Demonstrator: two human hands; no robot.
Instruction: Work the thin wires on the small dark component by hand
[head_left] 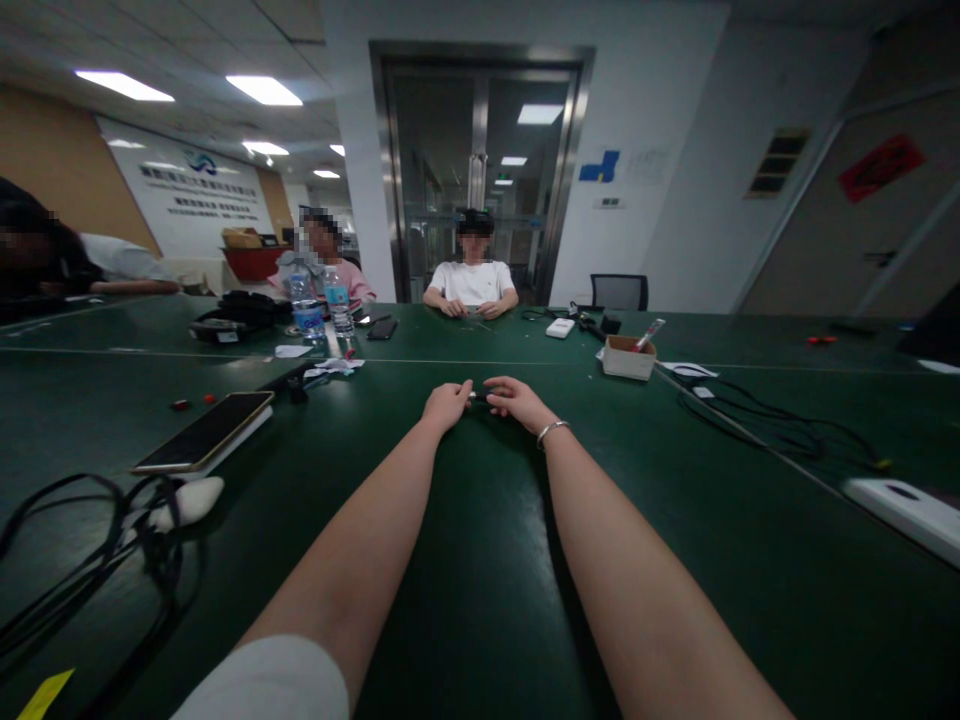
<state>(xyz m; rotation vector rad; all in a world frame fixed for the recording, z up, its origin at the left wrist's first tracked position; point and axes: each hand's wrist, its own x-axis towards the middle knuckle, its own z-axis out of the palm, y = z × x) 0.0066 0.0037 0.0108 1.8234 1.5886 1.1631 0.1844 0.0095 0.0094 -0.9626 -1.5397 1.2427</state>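
Both my arms reach forward over the green table [480, 560]. Between my hands is a short dark stick-like object [479, 397] with a pale end on its left; its exact kind is too small to make out. My left hand [448, 408] pinches the pale end between thumb and fingers. At the other end, my right hand [519, 402] has its thumb and fingertips closed around the dark part. A silver bracelet [553, 432] circles my right wrist. The object is held low, close to the tabletop.
At left lie a phone [210, 432], a white mouse [189, 500] and black cables [150, 545]. Water bottles [339, 305] stand farther back. A small box [628, 358] and more cables [780, 430] are at right. Across the table sits a person in white [474, 280].
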